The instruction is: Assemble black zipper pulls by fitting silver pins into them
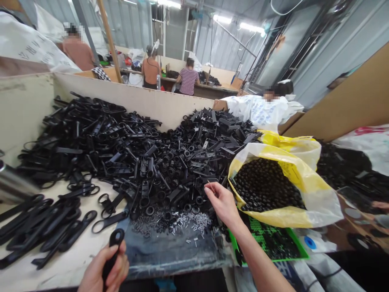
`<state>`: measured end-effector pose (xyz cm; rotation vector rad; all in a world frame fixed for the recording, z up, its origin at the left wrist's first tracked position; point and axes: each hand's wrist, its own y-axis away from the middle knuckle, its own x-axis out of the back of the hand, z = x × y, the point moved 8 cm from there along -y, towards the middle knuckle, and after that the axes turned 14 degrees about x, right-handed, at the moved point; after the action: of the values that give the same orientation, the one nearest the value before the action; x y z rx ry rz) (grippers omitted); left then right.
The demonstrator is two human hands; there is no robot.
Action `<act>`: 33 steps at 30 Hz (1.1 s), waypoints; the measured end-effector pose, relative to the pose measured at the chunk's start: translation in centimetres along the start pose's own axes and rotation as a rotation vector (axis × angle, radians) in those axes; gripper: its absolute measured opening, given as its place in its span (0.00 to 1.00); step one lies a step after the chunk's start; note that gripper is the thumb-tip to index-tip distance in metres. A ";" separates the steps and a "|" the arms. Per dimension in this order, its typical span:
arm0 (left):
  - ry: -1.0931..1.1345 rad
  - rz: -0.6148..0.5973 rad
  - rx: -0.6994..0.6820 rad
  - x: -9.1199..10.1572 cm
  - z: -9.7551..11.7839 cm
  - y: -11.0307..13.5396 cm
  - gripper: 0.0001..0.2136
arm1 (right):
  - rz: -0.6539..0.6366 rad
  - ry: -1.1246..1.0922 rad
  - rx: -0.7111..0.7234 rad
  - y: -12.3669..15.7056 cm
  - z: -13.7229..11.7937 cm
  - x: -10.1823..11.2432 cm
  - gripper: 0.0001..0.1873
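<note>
In my left hand [106, 265], at the front edge of the table, is a black plastic handle [116, 237] with a ringed end pointing up; the fingers wrap round it. My right hand [223, 201] reaches over the right side of the parts heap, its thumb and fingertips close together beside a flat black piece [209, 179]. What they pinch, if anything, is too small to make out. Small silver pins [190, 222] and small springs [144, 225] lie on the dark mat [158, 251] between my hands. Black rings and coils [174, 156] lie in the heap behind them.
Finished-looking black handles [51, 227] lie at left near a metal cylinder [13, 182]. A yellow-white bag [322, 202] of black beads stands right, above a green tray [300, 245]. A low board [121, 91] backs the heap. Several people work beyond.
</note>
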<state>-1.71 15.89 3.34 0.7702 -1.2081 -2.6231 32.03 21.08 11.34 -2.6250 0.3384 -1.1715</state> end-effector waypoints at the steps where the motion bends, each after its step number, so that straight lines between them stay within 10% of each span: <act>1: -0.019 0.007 -0.019 -0.4 0.1 0.0 0.15 | -0.010 0.020 0.007 -0.7 -0.1 -0.3 0.17; 8: -0.098 -0.268 0.062 -5.3 -0.6 1.7 0.21 | -0.089 0.019 -0.017 -3.8 0.0 -2.1 0.11; 14: -0.013 -0.289 0.136 -4.3 -0.4 2.2 0.19 | -0.153 -0.195 -0.093 -3.7 1.5 -0.3 0.24; 20: 0.057 -0.266 0.095 -3.5 -0.7 1.8 0.19 | 0.196 -0.454 -0.409 3.6 1.5 0.4 0.29; 23: 0.047 -0.248 0.022 -3.5 -0.5 2.0 0.20 | 0.266 -0.574 -0.420 7.9 -1.6 -2.2 0.27; 28: 0.081 -0.301 0.022 -4.5 -0.9 2.6 0.21 | -0.072 -0.823 -0.301 11.1 -8.8 -10.1 0.21; 33: 0.145 -0.300 -0.014 -4.8 -1.3 2.9 0.22 | -0.014 -0.858 -0.346 11.1 -9.6 -12.5 0.26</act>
<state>2.86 14.74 6.66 1.2008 -1.1087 -2.7405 15.49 13.20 5.35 -3.1086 0.3557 0.0984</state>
